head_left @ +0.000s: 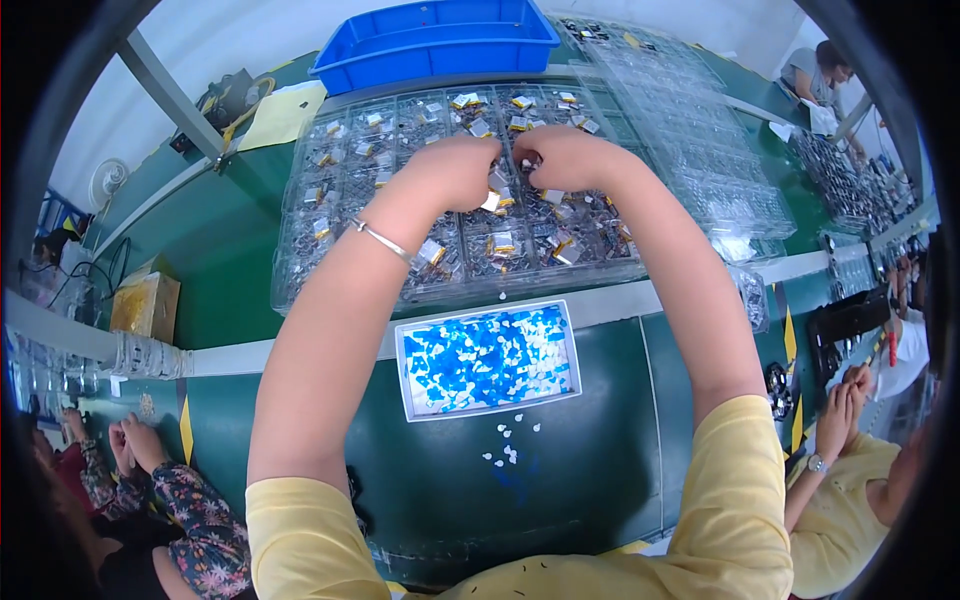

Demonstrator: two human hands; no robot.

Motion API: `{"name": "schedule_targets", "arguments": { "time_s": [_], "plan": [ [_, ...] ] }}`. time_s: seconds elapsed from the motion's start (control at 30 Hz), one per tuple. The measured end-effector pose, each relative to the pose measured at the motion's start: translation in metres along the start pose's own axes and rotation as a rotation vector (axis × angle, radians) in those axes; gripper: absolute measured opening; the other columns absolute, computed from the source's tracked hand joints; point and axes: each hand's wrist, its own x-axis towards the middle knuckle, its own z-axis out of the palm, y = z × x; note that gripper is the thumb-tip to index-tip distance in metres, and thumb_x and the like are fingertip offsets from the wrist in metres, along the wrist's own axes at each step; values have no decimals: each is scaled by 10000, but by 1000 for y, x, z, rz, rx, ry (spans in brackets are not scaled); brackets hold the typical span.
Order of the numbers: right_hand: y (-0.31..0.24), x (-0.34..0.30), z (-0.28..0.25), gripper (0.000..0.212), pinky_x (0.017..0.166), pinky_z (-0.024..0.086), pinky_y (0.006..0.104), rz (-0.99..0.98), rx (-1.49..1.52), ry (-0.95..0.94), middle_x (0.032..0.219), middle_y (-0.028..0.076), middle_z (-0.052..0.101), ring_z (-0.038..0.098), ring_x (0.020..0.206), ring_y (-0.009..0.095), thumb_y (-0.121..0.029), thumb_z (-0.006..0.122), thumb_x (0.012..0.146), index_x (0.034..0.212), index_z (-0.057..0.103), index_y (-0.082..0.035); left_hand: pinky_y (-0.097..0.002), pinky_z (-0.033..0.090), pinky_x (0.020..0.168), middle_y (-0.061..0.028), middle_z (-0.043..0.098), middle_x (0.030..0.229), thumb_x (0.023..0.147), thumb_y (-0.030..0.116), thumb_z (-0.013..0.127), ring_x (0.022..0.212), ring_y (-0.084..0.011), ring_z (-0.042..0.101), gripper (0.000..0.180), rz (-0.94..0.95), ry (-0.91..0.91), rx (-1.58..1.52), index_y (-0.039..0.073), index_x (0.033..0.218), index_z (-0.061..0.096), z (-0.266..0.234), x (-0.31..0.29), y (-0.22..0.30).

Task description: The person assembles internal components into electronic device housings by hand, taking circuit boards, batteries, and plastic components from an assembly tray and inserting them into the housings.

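At twelve o'clock, the left hand (460, 170) and right hand (572, 160) curl half-closed over the clear tray (420, 291); I cannot tell what either grips. A white box (494, 412) lies at their six o'clock.

Free rm: green tabletop (620, 430) R of white box (404, 378) & on its near side, w/ loose white pcs (512, 458) there; open lane over box, btwn L forearm (325, 330) & R forearm (690, 290); green surface (232, 235) L of clear compartmented trays (284, 270). Obstacles: L hand (460, 170) & R hand (565, 158) over trays, narrow gap btwn; blue bin (440, 75) at far edge; stacked clear trays (690, 130) far R; grey rail (612, 300) btwn box & compartmented trays.
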Motion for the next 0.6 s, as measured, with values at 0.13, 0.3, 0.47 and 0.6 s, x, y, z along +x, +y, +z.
{"name": "schedule_targets", "arguments": {
  "time_s": [0.13,0.3,0.47,0.6],
  "plan": [
    [21,-6,1,299,725,480,366,-166,52,107,891,114,618,599,823,282,-109,657,663,954,610,-61,-426,464,746,-184,619,957,720,35,568,924,-364,581,304,9,74,-14,41,1024,565,1,3,0],
    [10,-34,-35,212,542,456,272,131,503,9,814,5,567,550,741,118,-130,643,715,909,572,-84,-362,478,678,-150,631,914,731,68,589,811,-282,615,335,12,291,-233,49,1065,555,-9,-10,-22],
    [-11,-78,-37,176,465,435,234,18,585,-79,784,-36,545,525,672,77,-100,614,746,918,574,-93,-315,456,687,-118,589,860,714,83,629,784,-213,576,253,-143,190,-548,14,946,555,-59,-73,19],
    [-33,-96,-23,191,515,483,281,65,401,-172,867,32,597,575,711,124,-124,643,725,902,622,-56,-304,452,664,-73,578,825,729,58,621,757,-173,566,211,114,7,-590,49,929,554,-53,-134,38]
  ]
}}
